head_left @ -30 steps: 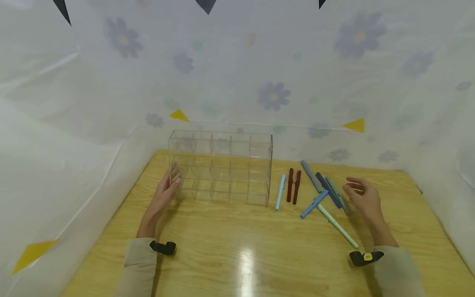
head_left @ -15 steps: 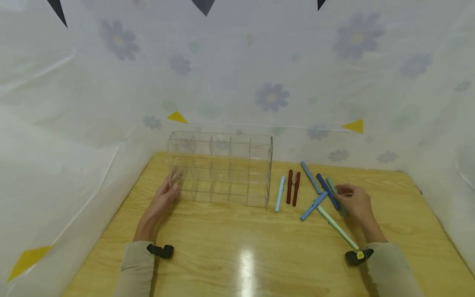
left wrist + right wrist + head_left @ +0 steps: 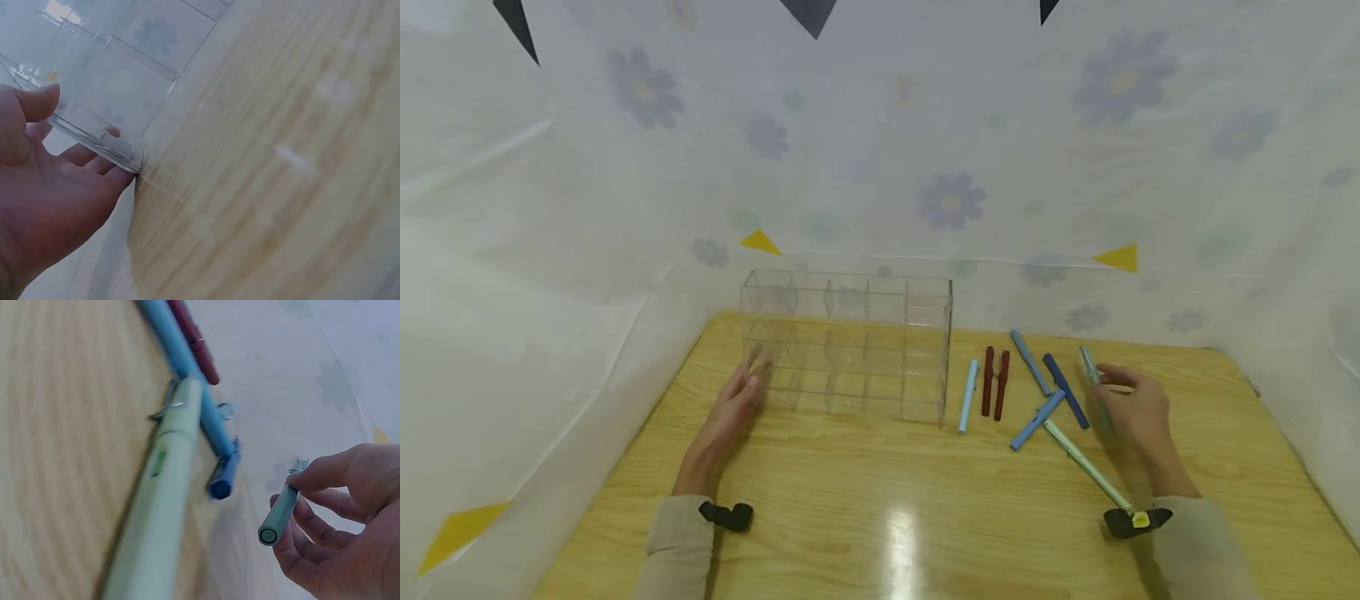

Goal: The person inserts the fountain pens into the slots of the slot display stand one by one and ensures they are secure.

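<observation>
A clear acrylic organizer [image 3: 850, 354] with several compartments stands on the left half of the table. My left hand [image 3: 730, 412] holds its left end, thumb [image 3: 40, 103] at the near edge and fingers behind, partly seen through the plastic. My right hand [image 3: 1138, 408] pinches a grey-green pen [image 3: 280, 515] between thumb and fingers, its round end facing the wrist camera. Left of that hand lie a dark blue pen [image 3: 1066, 392], a grey-blue pen [image 3: 1030, 362], a mid-blue pen [image 3: 1037, 421] and a pale green pen [image 3: 1086, 462].
Two dark red pens [image 3: 987, 381] and a light blue pen [image 3: 968, 396] lie between the organizer and the other pens. A flowered white sheet [image 3: 880, 150] hangs behind and beside the wooden table [image 3: 820, 500]. The pale green pen's near end reaches the right wrist camera [image 3: 1138, 522].
My right hand has come to the grey-green pen, taken hold of it and drawn it rightward, apart from the dark blue pen. The left hand stays at the organizer's left end.
</observation>
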The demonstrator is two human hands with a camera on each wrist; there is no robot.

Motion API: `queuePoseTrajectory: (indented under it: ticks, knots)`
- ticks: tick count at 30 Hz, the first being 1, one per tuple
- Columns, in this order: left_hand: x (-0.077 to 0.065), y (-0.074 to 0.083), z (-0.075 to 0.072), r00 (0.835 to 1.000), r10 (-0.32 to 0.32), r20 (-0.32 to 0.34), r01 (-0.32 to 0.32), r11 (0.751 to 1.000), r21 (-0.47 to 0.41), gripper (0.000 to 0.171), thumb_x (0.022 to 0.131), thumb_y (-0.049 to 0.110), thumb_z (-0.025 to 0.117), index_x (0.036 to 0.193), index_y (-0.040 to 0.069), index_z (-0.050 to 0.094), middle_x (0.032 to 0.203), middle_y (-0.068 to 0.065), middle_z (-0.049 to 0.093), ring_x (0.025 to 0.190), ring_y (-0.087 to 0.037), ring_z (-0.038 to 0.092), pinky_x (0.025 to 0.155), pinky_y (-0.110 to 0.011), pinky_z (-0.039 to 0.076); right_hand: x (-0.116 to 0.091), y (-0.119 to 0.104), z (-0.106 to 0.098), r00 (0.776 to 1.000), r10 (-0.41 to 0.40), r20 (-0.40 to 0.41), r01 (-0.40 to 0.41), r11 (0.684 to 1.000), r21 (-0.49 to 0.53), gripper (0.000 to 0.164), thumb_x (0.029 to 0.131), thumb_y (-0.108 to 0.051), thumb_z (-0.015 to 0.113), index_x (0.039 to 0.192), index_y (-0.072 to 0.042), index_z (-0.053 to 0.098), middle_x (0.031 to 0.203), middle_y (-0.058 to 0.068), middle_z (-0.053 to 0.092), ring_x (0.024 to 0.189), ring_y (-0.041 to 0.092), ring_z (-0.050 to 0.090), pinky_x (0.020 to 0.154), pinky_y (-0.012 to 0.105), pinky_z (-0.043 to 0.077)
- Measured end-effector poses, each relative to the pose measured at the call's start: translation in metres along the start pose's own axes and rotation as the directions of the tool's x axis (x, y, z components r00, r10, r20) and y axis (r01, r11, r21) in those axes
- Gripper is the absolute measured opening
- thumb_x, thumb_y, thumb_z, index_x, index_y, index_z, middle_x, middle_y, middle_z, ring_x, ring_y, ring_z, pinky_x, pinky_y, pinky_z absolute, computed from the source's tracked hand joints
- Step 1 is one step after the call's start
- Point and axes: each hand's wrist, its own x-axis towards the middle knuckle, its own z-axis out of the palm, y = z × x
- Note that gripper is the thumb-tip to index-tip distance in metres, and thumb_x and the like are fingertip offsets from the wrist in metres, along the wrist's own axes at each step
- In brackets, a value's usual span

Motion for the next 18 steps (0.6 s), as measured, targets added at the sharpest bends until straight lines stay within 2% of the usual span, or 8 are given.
queuePoseTrajectory:
  ticks: [3,5,10,12,15,18]
  knots:
    - [-0.001,-0.002,-0.001,1.0,0.003,-0.004,-0.003,1.0,-0.004,0.058,0.115,0.023,0.029,0.167,0.02,0.003,0.169,-0.023,0.003,0.155,-0.037,-0.001,0.118,-0.061,0.001,0.0,-0.005,-0.006,1.0,-0.008,-0.008,0.009,0.997,0.079,0.045,0.102,-0.018,0.065,0.14,0.005,0.058,0.122,0.023,0.064,0.085,-0.009,0.059,0.065,0.017,0.052]
    - [-0.002,-0.003,-0.001,1.0,0.004,-0.005,-0.004,1.0,0.002,0.058,0.115,0.023,0.029,0.167,0.02,0.002,0.169,-0.024,0.003,0.155,-0.038,0.0,0.118,-0.061,0.001,-0.001,-0.007,-0.008,1.0,-0.014,-0.006,0.015,0.992,0.128,0.048,0.102,-0.017,0.065,0.142,0.006,0.056,0.118,0.016,0.065,0.083,-0.014,0.057,0.066,0.018,0.053]
    - [-0.002,-0.004,-0.002,1.0,0.007,-0.009,-0.007,1.0,0.018,0.057,0.115,0.024,0.028,0.167,0.02,0.003,0.169,-0.026,0.006,0.154,-0.041,0.001,0.117,-0.065,0.003,-0.003,-0.013,-0.013,0.999,-0.036,0.002,0.035,0.97,0.241,0.051,0.101,-0.012,0.065,0.149,0.001,0.051,0.112,-0.011,0.06,0.087,-0.01,0.061,0.069,0.018,0.054]
    - [-0.001,-0.005,-0.001,1.0,0.011,-0.01,-0.011,1.0,0.016,0.058,0.115,0.025,0.029,0.167,0.02,0.005,0.169,-0.025,0.007,0.155,-0.041,0.001,0.117,-0.065,0.003,-0.005,-0.016,-0.015,0.999,-0.052,0.007,0.048,0.954,0.296,0.053,0.101,-0.008,0.065,0.152,-0.003,0.049,0.112,-0.016,0.06,0.088,-0.008,0.063,0.068,0.019,0.054]
    - [0.0,-0.005,-0.001,1.0,0.013,-0.012,-0.013,1.0,0.025,0.058,0.115,0.027,0.03,0.167,0.021,0.006,0.169,-0.024,0.009,0.155,-0.041,0.002,0.116,-0.067,0.003,-0.007,-0.02,-0.016,0.996,-0.089,0.027,0.07,0.903,0.423,0.06,0.099,0.002,0.064,0.155,-0.01,0.047,0.112,-0.014,0.062,0.087,-0.002,0.066,0.067,0.022,0.057]
    - [0.0,-0.006,-0.002,1.0,0.012,-0.017,-0.012,1.0,0.028,0.058,0.115,0.027,0.03,0.167,0.022,0.006,0.169,-0.022,0.01,0.155,-0.04,0.003,0.117,-0.066,0.005,-0.009,-0.026,-0.015,0.991,-0.124,0.054,0.079,0.854,0.514,0.069,0.098,0.009,0.062,0.159,-0.017,0.042,0.115,-0.005,0.06,0.086,0.003,0.068,0.066,0.027,0.059]
